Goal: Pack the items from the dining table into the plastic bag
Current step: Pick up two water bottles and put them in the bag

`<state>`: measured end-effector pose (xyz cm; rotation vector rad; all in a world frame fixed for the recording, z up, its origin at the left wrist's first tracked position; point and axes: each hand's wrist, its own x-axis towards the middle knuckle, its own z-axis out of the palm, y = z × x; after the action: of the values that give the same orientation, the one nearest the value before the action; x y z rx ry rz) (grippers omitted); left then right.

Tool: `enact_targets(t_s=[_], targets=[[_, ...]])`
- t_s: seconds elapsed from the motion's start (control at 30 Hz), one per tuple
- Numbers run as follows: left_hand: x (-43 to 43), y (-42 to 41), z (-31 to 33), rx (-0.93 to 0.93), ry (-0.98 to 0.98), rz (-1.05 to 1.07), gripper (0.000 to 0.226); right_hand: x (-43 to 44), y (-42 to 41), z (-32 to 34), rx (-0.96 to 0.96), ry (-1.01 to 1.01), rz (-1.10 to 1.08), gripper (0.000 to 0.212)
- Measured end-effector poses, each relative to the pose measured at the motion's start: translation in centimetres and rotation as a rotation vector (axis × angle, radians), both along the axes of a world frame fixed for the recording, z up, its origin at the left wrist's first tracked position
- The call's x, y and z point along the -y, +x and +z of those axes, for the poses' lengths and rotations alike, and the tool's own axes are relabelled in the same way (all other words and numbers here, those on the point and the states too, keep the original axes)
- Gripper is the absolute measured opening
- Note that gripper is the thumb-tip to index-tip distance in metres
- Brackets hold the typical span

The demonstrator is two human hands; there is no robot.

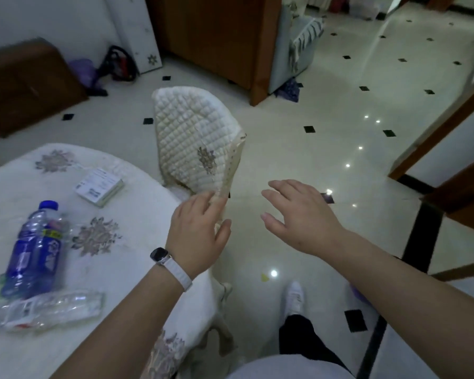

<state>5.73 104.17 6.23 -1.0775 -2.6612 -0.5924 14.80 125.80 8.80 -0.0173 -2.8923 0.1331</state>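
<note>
On the white-clothed dining table at the left lie a blue-labelled water bottle, a small white box and a clear plastic packet. My left hand, with a watch on the wrist, hovers at the table's right edge near a quilted chair back, fingers relaxed and holding nothing. My right hand is spread open over the floor, to the right of the chair. No plastic bag shows in my hands.
The glossy tiled floor stretches to the right. A wooden cabinet stands at the back, a dark wooden piece at the far left. A purple bag lies by the wall. My shoe shows below.
</note>
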Motion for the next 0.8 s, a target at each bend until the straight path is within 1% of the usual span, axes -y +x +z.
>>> enact_targets(t_s=[0.17,0.27,0.33,0.47,0.57,0.7,0.8], targets=[[-1.6,-4.2,-0.5,0.007,-0.085,0.186,0.042,-2.9,-8.1,-1.6,0.017,-0.07,0.154,0.05],[-3.7,-6.0,0.2,0.04,-0.085,0.294,0.042,-5.0,-12.5,-0.9,0.047,-0.115,0.261,0.051],[-4.9,-7.3,0.7,0.031,-0.101,0.351,0.042,-6.2,-15.1,-0.3,0.051,-0.126,0.339,0.052],[-5.6,-9.4,1.3,0.032,-0.119,0.532,0.043,-7.3,-20.8,-0.2,0.072,-0.138,0.511,0.051],[-4.1,-9.2,1.3,0.056,-0.122,0.642,0.043,-5.9,-23.8,-0.6,0.116,-0.177,0.596,0.046],[-0.1,-8.2,0.8,0.124,-0.162,0.852,0.048,-1.3,-26.3,-1.5,0.18,-0.176,0.749,0.053],[3.2,-7.3,-0.3,0.151,-0.123,0.977,0.048,2.8,-28.1,-2.1,0.218,-0.153,0.85,0.051]])
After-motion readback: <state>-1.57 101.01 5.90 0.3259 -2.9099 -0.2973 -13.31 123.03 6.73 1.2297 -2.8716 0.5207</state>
